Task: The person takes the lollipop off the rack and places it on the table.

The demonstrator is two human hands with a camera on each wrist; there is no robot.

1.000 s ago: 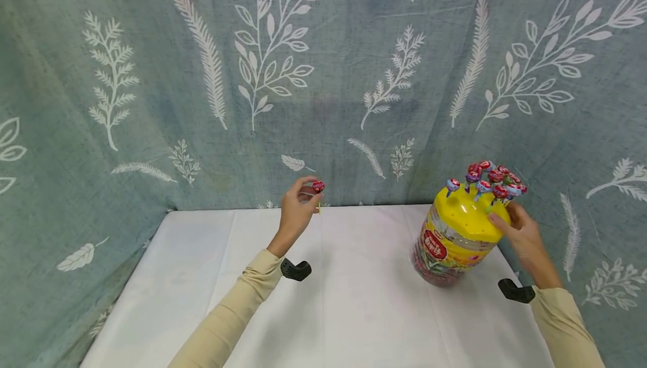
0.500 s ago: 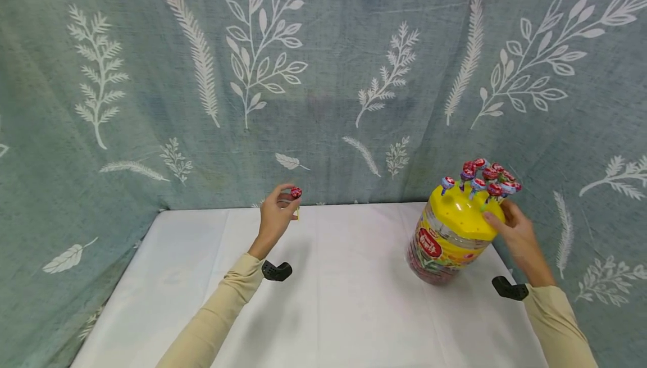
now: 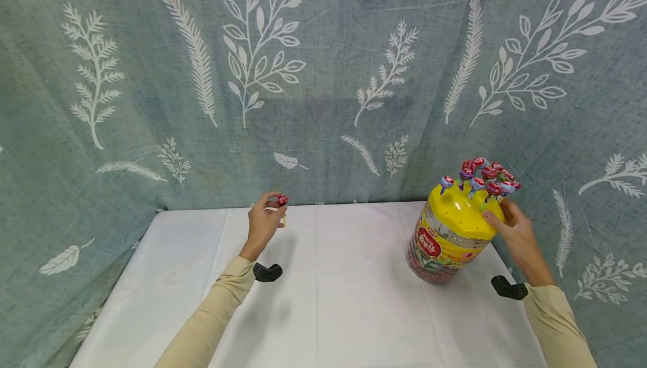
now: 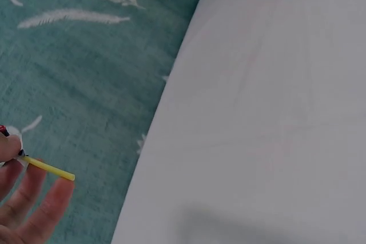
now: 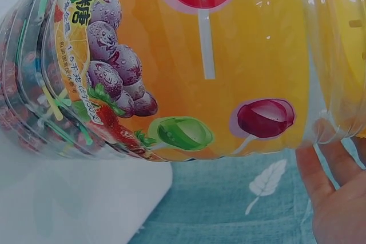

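Observation:
My left hand [image 3: 262, 226] pinches a red-wrapped lollipop [image 3: 283, 200] over the far part of the table. In the left wrist view its yellow stick [image 4: 51, 169] crosses in front of the fingers, while most of the candy head is hidden. On the right, a large clear candy jar [image 3: 429, 241] carries a yellow lid [image 3: 457, 210]. Several wrapped lollipops [image 3: 488, 173] stand upright in the lid. My right hand [image 3: 520, 239] holds the jar at its top right side, thumb on the lid. More candies [image 5: 34, 95] show through the jar's lower wall.
A white-covered table [image 3: 354, 300] lies under both hands. Behind and beside it hangs a green-grey curtain [image 3: 323, 109] with white leaf prints. Each wrist wears a black device, such as the left wrist camera [image 3: 268, 272].
My left hand has moved left and slightly down with the lollipop. The right hand has kept its hold on the jar. The head view has shifted slightly.

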